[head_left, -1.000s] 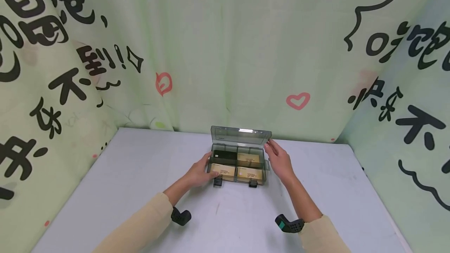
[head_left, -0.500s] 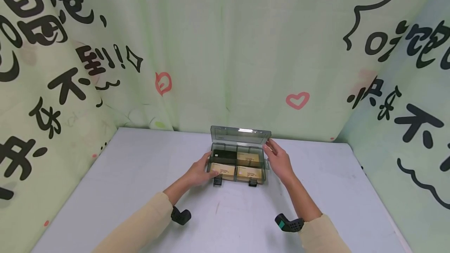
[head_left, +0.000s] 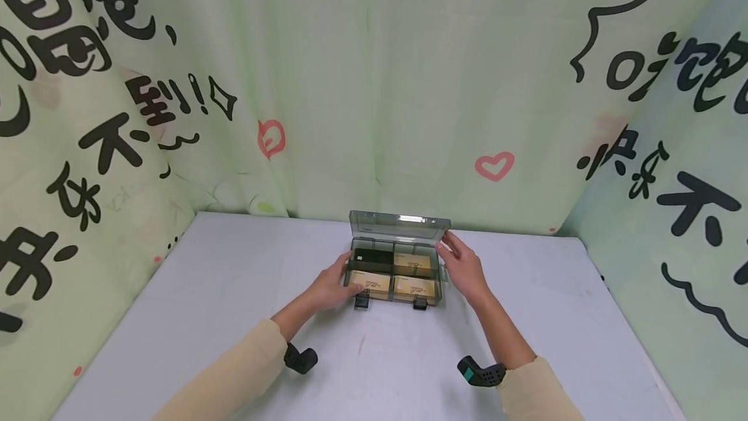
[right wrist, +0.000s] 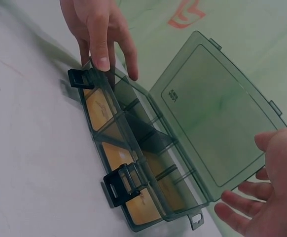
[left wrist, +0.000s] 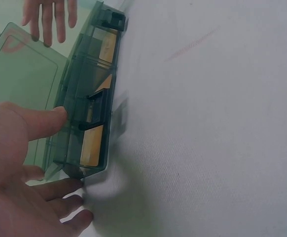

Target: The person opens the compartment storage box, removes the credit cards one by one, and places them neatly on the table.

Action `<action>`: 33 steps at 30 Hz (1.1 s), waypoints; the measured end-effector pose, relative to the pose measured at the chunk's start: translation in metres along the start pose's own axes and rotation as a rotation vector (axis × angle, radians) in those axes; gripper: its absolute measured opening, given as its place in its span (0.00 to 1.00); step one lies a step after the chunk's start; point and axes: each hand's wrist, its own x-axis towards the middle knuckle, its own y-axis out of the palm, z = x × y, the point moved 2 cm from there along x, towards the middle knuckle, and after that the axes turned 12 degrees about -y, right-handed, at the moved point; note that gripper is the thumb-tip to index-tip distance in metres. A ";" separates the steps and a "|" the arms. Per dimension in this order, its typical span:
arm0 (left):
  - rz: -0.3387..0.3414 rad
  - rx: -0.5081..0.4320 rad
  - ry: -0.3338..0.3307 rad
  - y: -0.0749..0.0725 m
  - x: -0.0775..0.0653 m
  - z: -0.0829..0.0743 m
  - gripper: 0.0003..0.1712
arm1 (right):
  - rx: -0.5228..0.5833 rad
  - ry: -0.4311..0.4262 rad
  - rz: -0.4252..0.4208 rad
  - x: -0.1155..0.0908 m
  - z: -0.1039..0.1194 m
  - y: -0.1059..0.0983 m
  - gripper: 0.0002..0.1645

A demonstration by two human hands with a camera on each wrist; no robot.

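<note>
A smoky, see-through divided storage box (right wrist: 156, 197) stands on the table with its hinged lid (head_left: 400, 226) raised at the back. My left hand (head_left: 330, 288) holds the box at its left front corner, thumb over the front rim and fingers along the left side. My right hand (head_left: 465, 273) pinches the lid's right edge, thumb on the inner face and fingers behind. Inside lie a black block (head_left: 374, 258) at back left and tan, printed card-like boxes (head_left: 415, 287) in the other compartments. Two black latches (right wrist: 121, 185) hang unfastened at the front.
The white table (head_left: 245, 265) spreads around the box, its back edge close behind the lid. A pale green curtain (head_left: 374, 83) with black writing and red hearts hangs at the back and sides. Black wrist devices (head_left: 482, 372) sit on both forearms.
</note>
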 end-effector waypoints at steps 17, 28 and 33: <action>-0.001 -0.012 0.008 0.000 -0.001 0.000 0.46 | 0.013 -0.001 0.006 0.001 -0.002 0.000 0.37; -0.001 -0.006 0.008 0.000 -0.001 0.001 0.46 | 0.016 0.004 0.020 0.001 0.002 -0.001 0.38; -0.002 -0.003 0.009 0.000 0.000 0.001 0.46 | 0.004 -0.011 0.017 0.004 0.001 -0.002 0.37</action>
